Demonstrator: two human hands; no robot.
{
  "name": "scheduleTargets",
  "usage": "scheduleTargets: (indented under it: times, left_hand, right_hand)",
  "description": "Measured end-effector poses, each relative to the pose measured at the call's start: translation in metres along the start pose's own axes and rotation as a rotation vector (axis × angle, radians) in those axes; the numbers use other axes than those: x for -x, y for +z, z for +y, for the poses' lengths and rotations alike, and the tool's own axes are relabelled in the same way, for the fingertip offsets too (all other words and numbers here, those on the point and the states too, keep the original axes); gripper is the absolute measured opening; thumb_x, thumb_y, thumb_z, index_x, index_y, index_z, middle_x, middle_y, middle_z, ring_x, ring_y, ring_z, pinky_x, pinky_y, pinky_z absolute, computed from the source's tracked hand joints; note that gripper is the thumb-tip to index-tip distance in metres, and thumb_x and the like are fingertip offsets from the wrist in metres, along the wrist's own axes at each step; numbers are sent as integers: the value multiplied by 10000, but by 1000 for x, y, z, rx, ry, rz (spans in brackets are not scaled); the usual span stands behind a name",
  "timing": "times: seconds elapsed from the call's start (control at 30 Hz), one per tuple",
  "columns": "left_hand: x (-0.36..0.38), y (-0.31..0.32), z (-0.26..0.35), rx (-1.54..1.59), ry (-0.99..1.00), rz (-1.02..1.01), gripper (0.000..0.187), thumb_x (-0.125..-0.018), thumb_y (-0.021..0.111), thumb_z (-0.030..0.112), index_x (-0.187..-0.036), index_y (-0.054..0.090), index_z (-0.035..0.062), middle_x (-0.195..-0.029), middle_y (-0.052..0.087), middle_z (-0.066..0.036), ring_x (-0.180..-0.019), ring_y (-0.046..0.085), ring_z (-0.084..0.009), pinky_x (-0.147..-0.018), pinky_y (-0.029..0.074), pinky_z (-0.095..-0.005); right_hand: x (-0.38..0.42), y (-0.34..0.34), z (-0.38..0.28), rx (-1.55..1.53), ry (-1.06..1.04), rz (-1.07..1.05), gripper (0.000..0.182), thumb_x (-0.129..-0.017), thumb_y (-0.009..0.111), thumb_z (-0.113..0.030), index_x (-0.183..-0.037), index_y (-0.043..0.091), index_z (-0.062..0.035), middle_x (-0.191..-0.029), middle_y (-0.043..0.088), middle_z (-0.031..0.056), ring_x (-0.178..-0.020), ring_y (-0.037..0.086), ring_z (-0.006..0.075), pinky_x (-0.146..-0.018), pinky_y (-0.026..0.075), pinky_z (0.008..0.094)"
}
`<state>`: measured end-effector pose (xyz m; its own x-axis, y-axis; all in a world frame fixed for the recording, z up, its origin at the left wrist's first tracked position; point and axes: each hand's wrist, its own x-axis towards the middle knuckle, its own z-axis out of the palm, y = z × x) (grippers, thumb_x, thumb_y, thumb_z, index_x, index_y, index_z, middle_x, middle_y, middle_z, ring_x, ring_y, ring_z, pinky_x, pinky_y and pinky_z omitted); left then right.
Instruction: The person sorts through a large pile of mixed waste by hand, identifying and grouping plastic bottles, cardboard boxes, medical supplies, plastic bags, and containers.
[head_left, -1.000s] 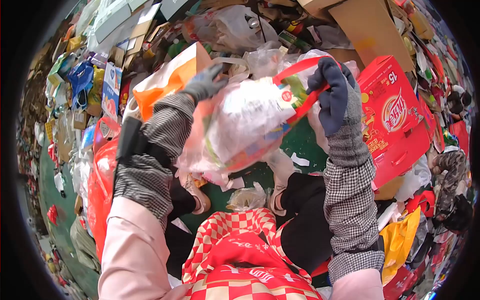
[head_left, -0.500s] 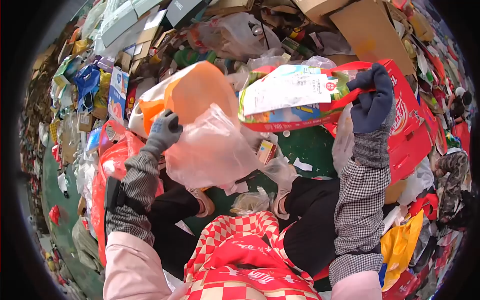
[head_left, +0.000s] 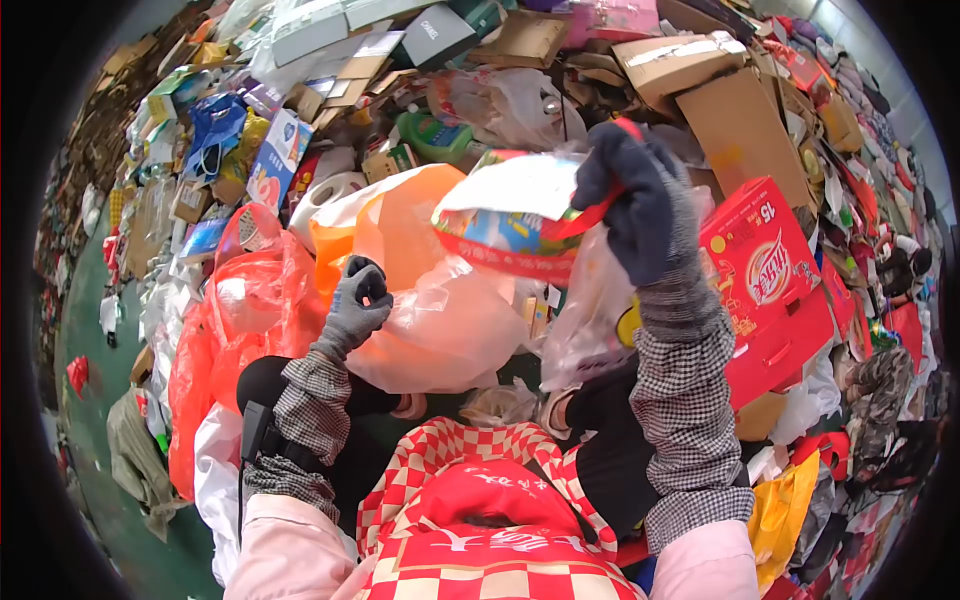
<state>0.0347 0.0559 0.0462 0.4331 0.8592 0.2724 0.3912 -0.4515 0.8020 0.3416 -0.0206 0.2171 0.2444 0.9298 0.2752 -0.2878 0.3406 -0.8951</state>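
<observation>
My left hand (head_left: 362, 303), in a grey glove, is closed with fingers curled at the edge of a clear plastic bag (head_left: 455, 330). Just behind it stands an orange-and-white bag (head_left: 400, 222), its mouth spread wide. A dark blue glove covers my right hand (head_left: 637, 195), which grips the red handle of a colourful printed carrier bag (head_left: 500, 245). That carrier bag hangs tilted beside the orange bag, with a white sheet or label (head_left: 515, 185) on its upper side. Below my right wrist sits another translucent plastic bag (head_left: 590, 315).
A red carton (head_left: 765, 270) lies to the right, and a red plastic bag (head_left: 250, 300) to the left. Cardboard boxes (head_left: 745, 130), a green bottle (head_left: 435, 137) and mixed waste are heaped ahead. Green floor (head_left: 85, 390) shows at left. A yellow bag (head_left: 785, 515) lies low right.
My right hand has moved left with the printed carrier bag, bringing it in front of the orange bag's side. My left hand has come slightly lower and right. The view has shifted.
</observation>
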Motion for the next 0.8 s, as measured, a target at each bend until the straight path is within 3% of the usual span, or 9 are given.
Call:
scheduleTargets:
  times: [0.1, 0.2, 0.43, 0.5, 0.57, 0.63, 0.67, 0.77, 0.8]
  left_hand:
    - [11, -26, -2, -191, 96, -102, 152, -615, 581, -46, -685, 458, 11, -826, 434, -110, -713, 501, -249, -574, 445, -325]
    - [27, -45, 5, -375, 198, -329, 157, -581, 563, -42, -707, 493, 20, -848, 465, -160, -770, 502, -354, -660, 440, -388]
    - [72, -96, -11, -416, 64, -405, 127, -619, 575, 24, -738, 530, 18, -854, 479, -173, -796, 508, -366, -659, 435, -403]
    - [77, -111, -4, -413, -18, -390, 114, -626, 569, 31, -733, 530, 24, -835, 482, -177, -780, 507, -376, -654, 435, -409]
    - [85, -128, -14, -472, -216, -482, 222, -656, 616, 113, -857, 567, 33, -930, 550, -200, -859, 538, -374, -728, 447, -394]
    - [96, -133, -28, -506, -423, -456, 370, -669, 677, 194, -999, 595, 49, -1024, 582, -210, -931, 559, -364, -820, 450, -374]
    - [96, -137, -23, -470, -503, -481, 474, -687, 688, 248, -1108, 570, 67, -1124, 564, -211, -1061, 530, -340, -918, 416, -366]
    - [111, -137, -65, -567, -468, -461, 476, -697, 686, 289, -1108, 575, 76, -1122, 572, -194, -1084, 521, -330, -932, 406, -373]
    - [114, -136, -80, -629, -429, -488, 423, -706, 641, 286, -1076, 594, 86, -930, 633, -180, -910, 606, -322, -801, 479, -378]
  right_hand:
    - [-2, 48, 15, 1, 276, -77, 185, -898, 522, -218, -904, 543, -34, -672, 545, 43, -542, 509, 117, -468, 394, 232]
    - [-22, 106, 58, -150, 322, -62, 182, -885, 538, -239, -863, 549, -59, -645, 554, 37, -501, 503, 119, -468, 411, 245]
    - [-32, 266, 177, -380, 378, -354, 179, -841, 565, -234, -814, 552, -57, -636, 550, 33, -504, 499, 121, -492, 436, 281]
    - [-16, 298, 221, 63, 317, -552, 231, -827, 566, -285, -802, 532, -58, -691, 598, 66, -581, 591, 171, -506, 459, 329]
    - [-1, 312, 280, 641, -56, -734, 222, -802, 547, -263, -874, 583, -56, -848, 654, 99, -761, 643, 210, -601, 480, 383]
    - [22, 322, 287, 1150, -29, -963, 255, -785, 552, -251, -978, 632, -104, -976, 657, 113, -919, 630, 249, -693, 471, 447]
    - [31, 322, 281, 1248, -36, -1013, 265, -788, 547, -254, -984, 634, -98, -958, 659, 103, -902, 631, 258, -687, 467, 450]
    - [45, 308, 253, 1536, -55, -1185, 292, -793, 538, -263, -1004, 639, -88, -924, 662, 76, -868, 631, 280, -678, 453, 464]
    - [45, 305, 238, 1620, -59, -1257, 298, -791, 539, -266, -1011, 640, -92, -927, 662, 70, -866, 629, 282, -682, 446, 472]
